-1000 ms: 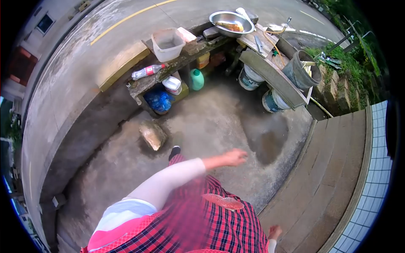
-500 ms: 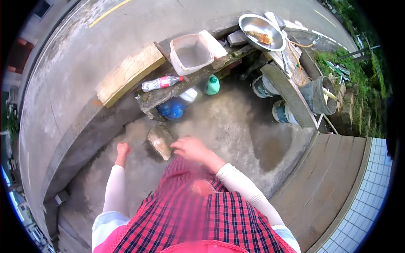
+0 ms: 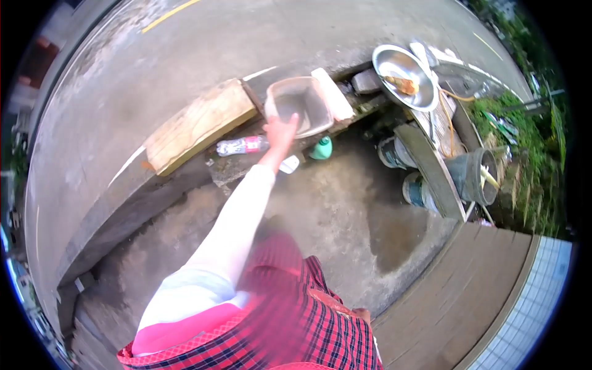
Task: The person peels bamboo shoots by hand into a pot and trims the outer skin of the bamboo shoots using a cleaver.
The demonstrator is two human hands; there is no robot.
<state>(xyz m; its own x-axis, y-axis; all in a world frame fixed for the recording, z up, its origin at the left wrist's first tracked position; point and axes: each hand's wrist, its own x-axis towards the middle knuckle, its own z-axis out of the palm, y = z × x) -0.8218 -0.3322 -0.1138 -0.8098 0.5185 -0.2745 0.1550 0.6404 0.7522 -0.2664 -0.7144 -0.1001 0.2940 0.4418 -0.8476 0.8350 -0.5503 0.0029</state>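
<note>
My left hand [image 3: 282,132] stretches out over the near rim of a cloudy plastic tub [image 3: 312,117], its fingers apart. Whether it touches the rim I cannot tell. Just left of the hand, a clear plastic bottle [image 3: 237,147] with a red and white label lies on the ledge, its cap end hidden by the hand. A green bottle [image 3: 321,148] stands below and right of the tub. Only a sliver of my right hand [image 3: 362,315] shows beside the checked apron [image 3: 333,314]; its fingers are hidden.
Left of the tub is a long pale block [image 3: 203,126]; a white slab [image 3: 333,94] lies to its right. A metal bowl [image 3: 383,61] holds a brownish piece. Buckets [image 3: 475,176] stand at the right. The concrete floor has a wet patch [image 3: 394,240].
My left hand has swung up and forward to the tub. My right hand has drawn back to my side. The view has shifted, and my left arm covers where the stone was.
</note>
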